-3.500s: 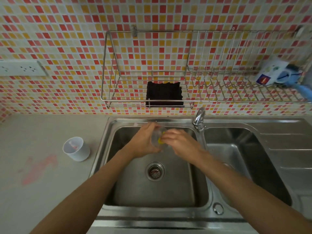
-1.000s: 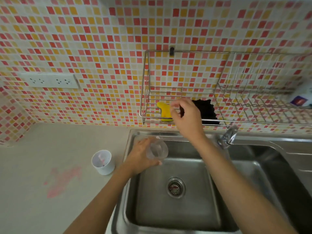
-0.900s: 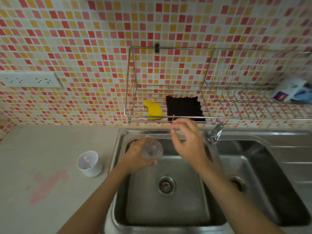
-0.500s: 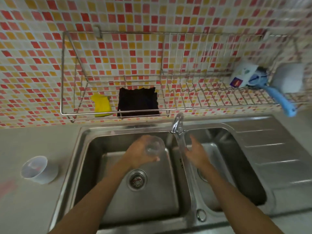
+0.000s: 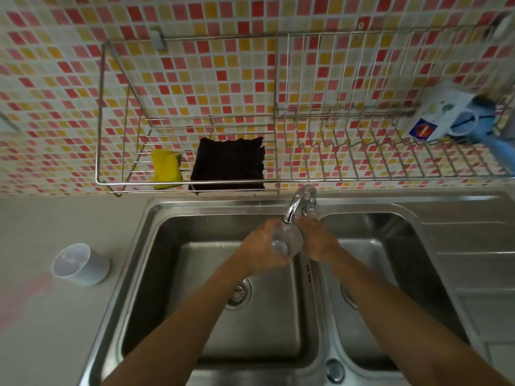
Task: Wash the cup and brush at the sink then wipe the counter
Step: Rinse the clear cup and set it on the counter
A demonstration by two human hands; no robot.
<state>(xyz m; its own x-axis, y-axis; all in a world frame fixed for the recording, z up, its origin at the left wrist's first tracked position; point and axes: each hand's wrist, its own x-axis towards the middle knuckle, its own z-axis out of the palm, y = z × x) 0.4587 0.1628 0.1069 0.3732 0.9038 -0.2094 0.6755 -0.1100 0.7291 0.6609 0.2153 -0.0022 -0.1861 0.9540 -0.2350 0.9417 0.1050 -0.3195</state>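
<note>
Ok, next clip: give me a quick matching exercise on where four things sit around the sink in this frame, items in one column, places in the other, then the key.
Items
1. clear cup
2. yellow sponge
3. white cup
4. black cloth

Places
A. on the counter, left of the sink
B. in the wall rack, at its left end
C. held in the hands under the tap
D. in the wall rack, just right of the sponge

Pairs: 1-C, 2-B, 3-A, 4-D

The left hand grips the clear cup; the right hand is against its other side.
</note>
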